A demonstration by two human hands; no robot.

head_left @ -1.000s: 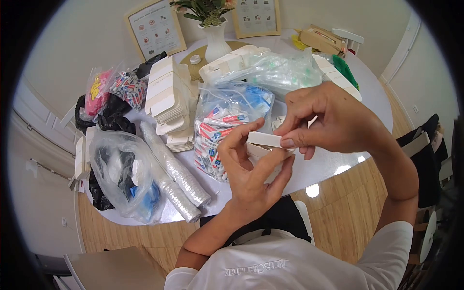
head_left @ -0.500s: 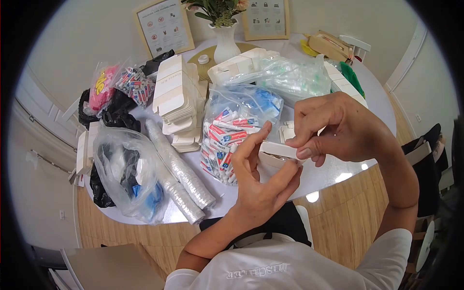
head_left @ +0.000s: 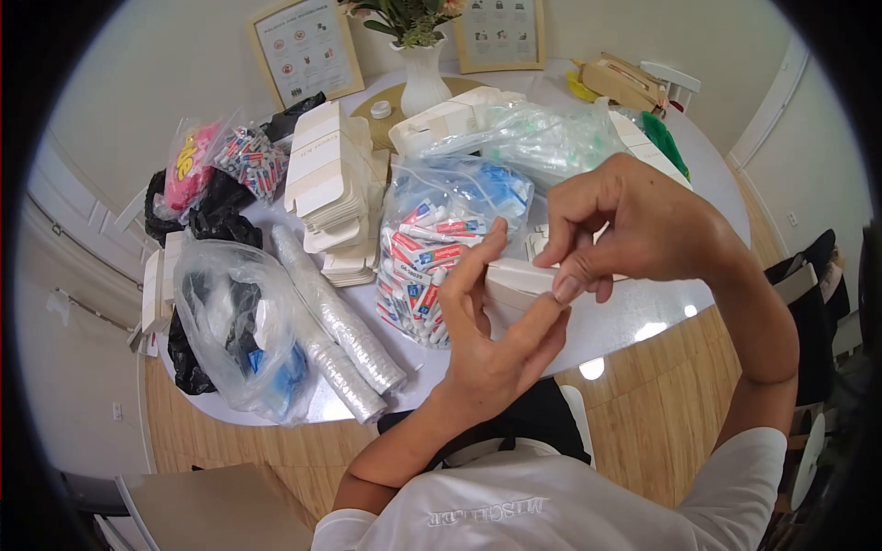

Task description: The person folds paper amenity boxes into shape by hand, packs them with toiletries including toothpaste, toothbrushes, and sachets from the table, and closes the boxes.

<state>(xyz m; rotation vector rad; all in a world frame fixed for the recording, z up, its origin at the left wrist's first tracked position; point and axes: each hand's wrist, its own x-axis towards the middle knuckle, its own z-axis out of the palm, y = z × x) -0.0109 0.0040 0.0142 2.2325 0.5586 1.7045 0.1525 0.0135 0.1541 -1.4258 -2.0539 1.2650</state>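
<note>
A small white box is held up over the table's front edge, in front of a clear bag of toothpaste tubes. My left hand wraps round the box from the left and below, thumb and fingers on its sides. The fingertips of my right hand pinch the flap at the box's upper right end. The flap lies nearly flat over the opening. What is inside the box is hidden.
Stacked flat white boxes stand left of the toothpaste bag. Two clear plastic rolls lie beside an open plastic bag. Behind are a white vase, another clear bag and framed signs.
The box's flap has come down over the opening, where a gap showed before. My right hand has shifted slightly up and left. The view has moved a little.
</note>
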